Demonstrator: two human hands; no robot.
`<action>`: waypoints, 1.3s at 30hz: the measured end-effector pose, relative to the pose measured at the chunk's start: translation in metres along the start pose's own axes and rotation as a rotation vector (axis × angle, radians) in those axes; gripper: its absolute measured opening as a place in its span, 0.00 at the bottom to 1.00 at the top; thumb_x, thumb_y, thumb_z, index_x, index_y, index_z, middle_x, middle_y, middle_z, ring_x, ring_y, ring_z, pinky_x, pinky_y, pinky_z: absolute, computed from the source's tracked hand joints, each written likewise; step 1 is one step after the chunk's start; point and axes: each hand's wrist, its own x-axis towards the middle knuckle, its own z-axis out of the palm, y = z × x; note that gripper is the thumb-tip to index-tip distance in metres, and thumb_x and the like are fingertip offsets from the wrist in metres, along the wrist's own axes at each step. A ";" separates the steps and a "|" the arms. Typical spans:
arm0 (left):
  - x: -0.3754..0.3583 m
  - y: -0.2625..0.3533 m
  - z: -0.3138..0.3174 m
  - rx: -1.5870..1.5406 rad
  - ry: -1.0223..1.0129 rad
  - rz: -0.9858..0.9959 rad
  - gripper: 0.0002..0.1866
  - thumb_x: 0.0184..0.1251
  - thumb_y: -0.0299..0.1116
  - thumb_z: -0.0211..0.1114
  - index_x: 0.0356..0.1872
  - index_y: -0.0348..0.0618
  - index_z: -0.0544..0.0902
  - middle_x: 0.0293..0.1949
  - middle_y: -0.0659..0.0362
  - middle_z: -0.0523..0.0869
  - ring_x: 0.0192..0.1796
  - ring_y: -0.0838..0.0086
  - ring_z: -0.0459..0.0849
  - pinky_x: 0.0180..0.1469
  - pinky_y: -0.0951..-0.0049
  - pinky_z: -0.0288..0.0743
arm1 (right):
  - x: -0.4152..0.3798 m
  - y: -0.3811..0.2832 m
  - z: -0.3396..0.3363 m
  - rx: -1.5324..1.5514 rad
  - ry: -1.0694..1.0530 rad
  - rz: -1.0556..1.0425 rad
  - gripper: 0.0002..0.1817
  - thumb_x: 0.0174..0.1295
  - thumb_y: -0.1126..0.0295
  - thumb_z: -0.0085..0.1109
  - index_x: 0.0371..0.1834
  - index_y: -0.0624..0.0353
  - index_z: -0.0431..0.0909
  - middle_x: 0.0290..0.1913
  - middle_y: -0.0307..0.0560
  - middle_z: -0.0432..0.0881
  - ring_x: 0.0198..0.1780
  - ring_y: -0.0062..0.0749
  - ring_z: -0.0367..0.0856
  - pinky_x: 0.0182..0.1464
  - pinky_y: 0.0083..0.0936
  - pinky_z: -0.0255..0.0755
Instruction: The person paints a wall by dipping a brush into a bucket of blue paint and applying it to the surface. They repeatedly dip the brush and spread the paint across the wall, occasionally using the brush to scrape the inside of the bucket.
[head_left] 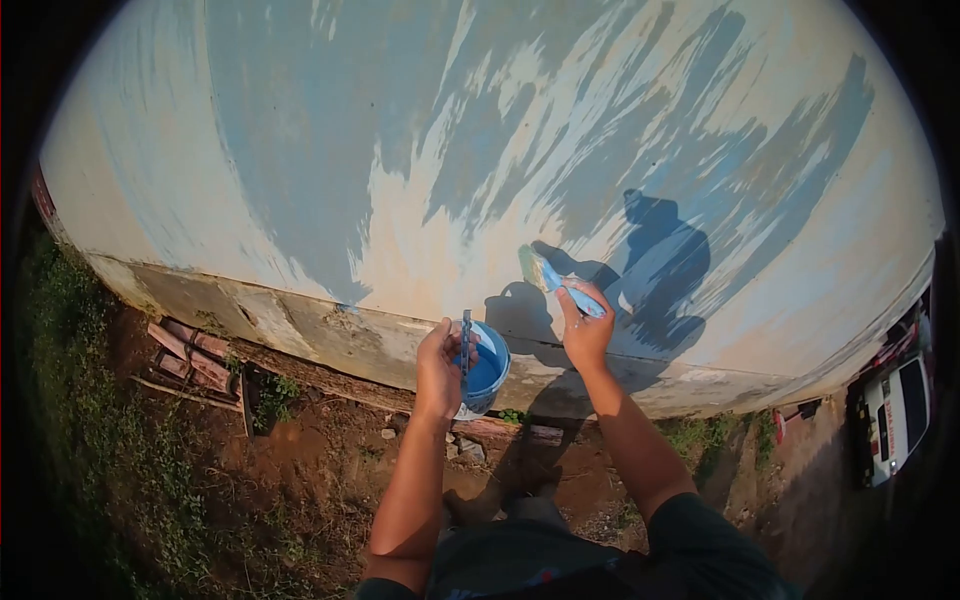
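Observation:
My left hand [437, 358] grips the upright handle of a paint bucket [483, 402], its fingers curled round it at the bucket's left side. Blue paint [484, 369] shows inside. In my right hand [588, 325] is a paintbrush [553, 277] with a blue-smeared handle, held up and to the right of the bucket. Its pale bristles point up-left, right at the wall [420, 235]. Grey-blue strokes cover much of the wall's upper part, with cream patches between them. My shadow [665, 255] falls on the wall to the right of the brush.
A stained, unpainted band [270, 310] runs along the wall's foot. Bricks and planks [195, 360] lie on the ground at left, beside grass and weeds [110, 470]. Small stones [467, 449] lie below the bucket. A white vehicle [900, 415] stands at far right.

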 end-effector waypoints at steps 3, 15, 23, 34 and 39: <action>0.007 -0.014 0.000 0.002 -0.068 0.035 0.20 0.82 0.51 0.55 0.47 0.43 0.81 0.40 0.57 0.85 0.45 0.71 0.80 0.50 0.66 0.76 | 0.030 -0.002 -0.005 -0.503 -0.267 -0.503 0.10 0.64 0.81 0.69 0.48 0.67 0.86 0.47 0.57 0.89 0.47 0.50 0.90 0.50 0.38 0.82; -0.012 -0.061 -0.061 0.038 0.090 0.048 0.19 0.80 0.50 0.56 0.47 0.44 0.82 0.41 0.59 0.85 0.44 0.72 0.80 0.51 0.65 0.75 | 0.006 0.012 -0.035 -0.690 -0.235 -0.639 0.12 0.62 0.79 0.73 0.49 0.64 0.88 0.52 0.53 0.88 0.47 0.48 0.91 0.46 0.38 0.86; -0.036 -0.074 -0.107 0.027 0.301 0.024 0.14 0.81 0.42 0.58 0.47 0.42 0.83 0.38 0.59 0.86 0.39 0.74 0.81 0.45 0.67 0.77 | -0.010 0.096 -0.044 -0.756 -0.443 -0.425 0.10 0.63 0.78 0.72 0.47 0.64 0.88 0.51 0.52 0.88 0.49 0.50 0.90 0.48 0.39 0.86; -0.040 -0.059 -0.100 0.014 0.271 0.077 0.13 0.81 0.40 0.57 0.43 0.41 0.82 0.37 0.60 0.85 0.37 0.76 0.80 0.43 0.69 0.74 | 0.037 -0.001 0.023 -0.599 -0.326 -0.717 0.12 0.60 0.82 0.72 0.47 0.66 0.86 0.50 0.55 0.86 0.45 0.49 0.89 0.45 0.34 0.84; -0.039 -0.052 -0.090 0.025 0.209 0.093 0.13 0.81 0.41 0.58 0.43 0.43 0.83 0.36 0.61 0.85 0.36 0.78 0.79 0.42 0.71 0.74 | 0.030 0.060 0.021 -0.730 -0.590 -0.585 0.11 0.60 0.82 0.72 0.47 0.65 0.86 0.48 0.53 0.87 0.46 0.49 0.89 0.46 0.34 0.84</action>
